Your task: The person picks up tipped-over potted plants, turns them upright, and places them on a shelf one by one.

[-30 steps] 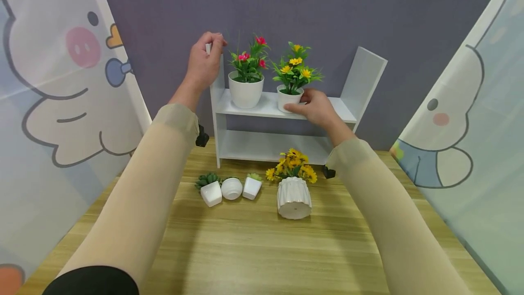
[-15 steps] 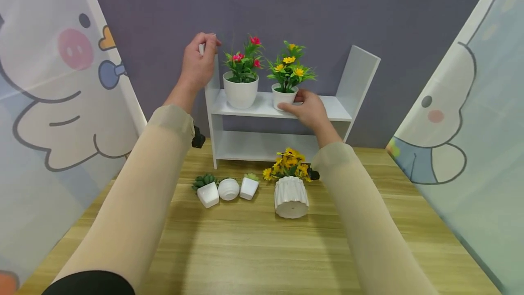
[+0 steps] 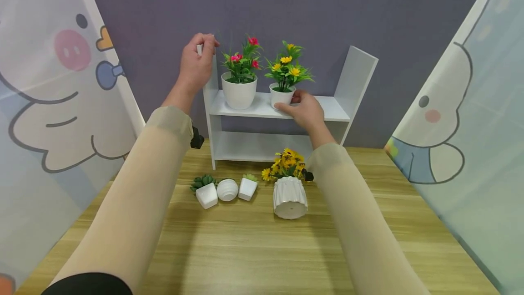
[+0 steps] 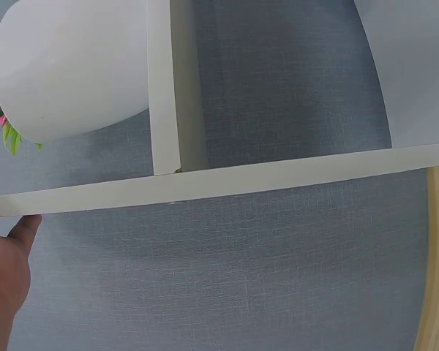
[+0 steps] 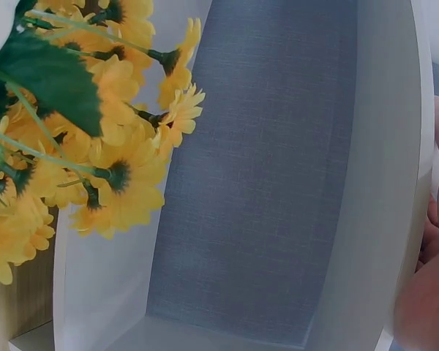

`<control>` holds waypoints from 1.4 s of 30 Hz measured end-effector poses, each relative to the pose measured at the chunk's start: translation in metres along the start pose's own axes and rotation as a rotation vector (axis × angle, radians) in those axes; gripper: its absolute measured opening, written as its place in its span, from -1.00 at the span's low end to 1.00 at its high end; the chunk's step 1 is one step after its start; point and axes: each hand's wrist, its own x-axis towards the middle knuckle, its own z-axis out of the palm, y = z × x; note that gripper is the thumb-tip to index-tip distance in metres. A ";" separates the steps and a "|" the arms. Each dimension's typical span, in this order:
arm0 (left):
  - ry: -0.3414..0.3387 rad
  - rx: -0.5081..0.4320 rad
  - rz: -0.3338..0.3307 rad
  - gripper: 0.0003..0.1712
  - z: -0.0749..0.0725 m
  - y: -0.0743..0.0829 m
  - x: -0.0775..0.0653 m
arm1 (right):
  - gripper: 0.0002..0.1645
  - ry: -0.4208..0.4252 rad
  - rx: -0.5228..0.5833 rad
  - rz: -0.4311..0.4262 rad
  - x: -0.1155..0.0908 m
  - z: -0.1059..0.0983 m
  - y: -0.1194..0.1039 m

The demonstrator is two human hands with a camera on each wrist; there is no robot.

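At the shelf's upper left, my left hand (image 3: pixel 195 65) grips the top of the white side panel (image 4: pixel 219 183); in the left wrist view a thumb touches its edge. My right hand (image 3: pixel 308 110) holds a small white pot of yellow flowers (image 3: pixel 280 99) on the upper board (image 3: pixel 323 110), thumb at the front and fingers curled behind. Immediately left of it stands a larger white pot of pink flowers (image 3: pixel 239 95). The right wrist view shows only part of the right hand (image 5: pixel 428 292), past the board's edge.
Below the shelf, a ribbed white pot of yellow daisies (image 3: pixel 289 198) lies tipped on the wooden table (image 3: pixel 254 254). Three small white succulent pots (image 3: pixel 227 190) lie in a row left of it. A grey wall (image 3: pixel 286 3) rises behind, with cartoon-printed panels (image 3: pixel 434 117) on both sides.
The head view has drifted slightly, moving the scene left. My right hand and the yellow-flowered pot have shifted a little toward the pink-flowered pot, and the right forearm has swung left. My left hand keeps its grip.
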 end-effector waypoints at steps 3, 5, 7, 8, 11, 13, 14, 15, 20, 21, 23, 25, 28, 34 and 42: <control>0.002 -0.002 -0.001 -0.66 0.000 0.000 0.000 | 0.04 0.003 -0.008 0.003 0.000 0.001 0.000; 0.003 -0.006 0.001 -0.65 0.001 -0.001 0.001 | 0.05 0.003 -0.008 0.001 -0.001 0.001 0.000; 0.001 -0.009 -0.002 -0.64 0.000 -0.001 0.001 | 0.05 0.001 -0.009 -0.003 -0.001 0.000 0.000; 0.001 -0.011 -0.001 -0.64 0.000 -0.001 0.001 | 0.05 0.000 -0.009 -0.006 -0.001 0.000 0.000; -0.002 -0.002 -0.004 -0.65 0.000 -0.001 0.002 | 0.09 -0.004 -0.002 -0.013 -0.001 0.001 0.001; 0.000 0.003 -0.007 -0.66 -0.001 -0.001 0.002 | 0.13 -0.001 0.003 -0.023 -0.001 0.001 0.002; 0.003 0.005 -0.004 -0.65 -0.001 0.000 0.002 | 0.15 0.001 0.008 -0.029 -0.001 0.001 0.002; 0.005 0.006 -0.006 -0.65 -0.001 0.000 0.002 | 0.17 0.004 0.014 -0.034 -0.001 0.001 0.002; 0.000 0.011 -0.013 -0.64 -0.001 0.000 0.003 | 0.17 0.024 0.039 -0.045 -0.003 0.001 0.004; -0.003 0.012 -0.015 -0.64 -0.001 0.000 0.002 | 0.16 0.027 0.041 -0.049 -0.004 0.001 0.004; -0.007 0.014 -0.013 -0.65 -0.001 0.000 0.002 | 0.14 0.033 0.048 -0.065 -0.006 -0.001 0.005; -0.006 0.016 -0.012 -0.65 -0.001 0.000 0.001 | 0.11 0.039 0.064 -0.085 -0.010 -0.004 0.007; -0.001 0.018 -0.010 -0.65 0.000 0.000 0.001 | 0.09 0.047 0.102 -0.103 -0.017 -0.010 0.013; -0.002 0.017 0.004 -0.66 0.002 -0.003 0.000 | 0.05 0.051 0.165 -0.149 -0.046 -0.021 0.034; 0.006 -0.004 0.000 -0.67 0.001 -0.003 0.001 | -0.03 -0.064 0.143 -0.172 -0.096 -0.035 0.069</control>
